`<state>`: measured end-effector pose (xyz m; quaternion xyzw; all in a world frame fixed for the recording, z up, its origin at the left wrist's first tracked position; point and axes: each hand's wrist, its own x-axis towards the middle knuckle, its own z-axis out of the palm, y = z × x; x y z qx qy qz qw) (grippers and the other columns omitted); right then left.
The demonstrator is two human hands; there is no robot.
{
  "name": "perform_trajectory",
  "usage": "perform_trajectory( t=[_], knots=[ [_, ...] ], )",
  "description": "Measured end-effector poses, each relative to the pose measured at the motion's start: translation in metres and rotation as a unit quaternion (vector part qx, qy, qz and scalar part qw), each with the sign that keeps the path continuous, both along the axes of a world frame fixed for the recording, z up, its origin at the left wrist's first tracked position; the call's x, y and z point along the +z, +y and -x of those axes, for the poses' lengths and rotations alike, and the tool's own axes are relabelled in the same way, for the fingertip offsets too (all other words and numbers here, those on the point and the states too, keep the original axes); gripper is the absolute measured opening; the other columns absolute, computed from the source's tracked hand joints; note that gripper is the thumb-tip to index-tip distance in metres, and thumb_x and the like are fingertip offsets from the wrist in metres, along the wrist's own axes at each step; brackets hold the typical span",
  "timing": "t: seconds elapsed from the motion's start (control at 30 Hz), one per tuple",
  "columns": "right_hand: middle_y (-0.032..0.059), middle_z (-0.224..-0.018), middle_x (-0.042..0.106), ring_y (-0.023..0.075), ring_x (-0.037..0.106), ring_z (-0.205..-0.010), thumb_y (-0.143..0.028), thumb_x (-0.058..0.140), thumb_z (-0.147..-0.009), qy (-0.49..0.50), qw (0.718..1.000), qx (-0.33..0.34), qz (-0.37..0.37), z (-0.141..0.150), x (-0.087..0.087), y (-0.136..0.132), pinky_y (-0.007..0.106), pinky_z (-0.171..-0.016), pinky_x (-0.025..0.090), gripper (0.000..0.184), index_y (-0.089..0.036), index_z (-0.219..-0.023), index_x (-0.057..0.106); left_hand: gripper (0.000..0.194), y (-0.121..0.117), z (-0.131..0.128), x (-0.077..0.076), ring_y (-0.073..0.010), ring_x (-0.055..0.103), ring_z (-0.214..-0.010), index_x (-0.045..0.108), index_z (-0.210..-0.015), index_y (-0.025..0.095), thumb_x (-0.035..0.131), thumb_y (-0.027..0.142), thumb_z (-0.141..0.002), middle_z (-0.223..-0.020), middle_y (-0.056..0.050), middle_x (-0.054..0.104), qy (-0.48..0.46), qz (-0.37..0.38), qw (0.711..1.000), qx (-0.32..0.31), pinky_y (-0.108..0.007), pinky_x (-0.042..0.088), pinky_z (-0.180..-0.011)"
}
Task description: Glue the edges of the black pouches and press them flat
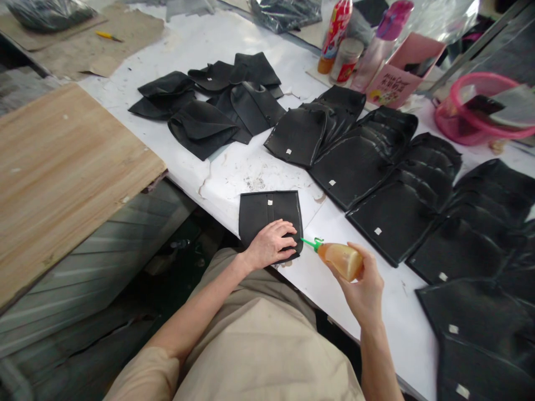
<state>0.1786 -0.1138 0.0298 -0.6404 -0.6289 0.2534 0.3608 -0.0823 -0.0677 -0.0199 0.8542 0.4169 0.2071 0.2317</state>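
A black leather piece (267, 214) with a small white tag lies at the near edge of the white table (234, 167). My left hand (271, 243) rests flat on its lower part, fingers apart, pressing it down. My right hand (363, 284) is wrapped round a small amber glue bottle (340, 259) with a green nozzle. The nozzle tip points left and sits at the right edge of the leather piece, close to my left fingers.
Several more black leather pieces (368, 167) lie spread in overlapping rows across the table to the right, and a loose pile (213, 106) sits further back. Bottles (334, 36), a pink box (401, 72) and a pink basket (480, 108) stand at the back right. A wooden board (62, 167) lies left.
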Motion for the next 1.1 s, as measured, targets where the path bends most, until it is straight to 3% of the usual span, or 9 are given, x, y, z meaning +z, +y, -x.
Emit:
perform_trajectory(
  t=[0.37, 1.1],
  knots=[
    [0.0073, -0.116, 0.067, 0.0267, 0.068, -0.099, -0.048, 0.083, -0.082, 0.009, 1.0, 0.0, 0.009, -0.002, 0.003, -0.01, 0.041, -0.085, 0.06, 0.055, -0.026, -0.128, 0.06, 0.016, -0.001, 0.0, -0.003, -0.0232, 0.056, -0.135, 0.076, -0.105, 0.026, 0.063, 0.032, -0.098, -0.131, -0.004, 0.067, 0.005, -0.019, 1.0, -0.002, -0.045, 0.037, -0.124],
    [0.0075, -0.118, 0.067, 0.027, 0.068, -0.102, -0.05, 0.083, -0.081, 0.03, 0.998, -0.013, 0.054, -0.006, 0.008, -0.03, 0.039, -0.084, 0.059, 0.055, -0.027, -0.126, 0.062, 0.009, 0.0, -0.004, 0.0, -0.0224, 0.058, -0.131, 0.074, -0.093, 0.024, 0.065, 0.025, -0.093, -0.126, -0.004, 0.068, 0.0, -0.027, 1.0, 0.009, -0.044, 0.038, -0.123]
  ],
)
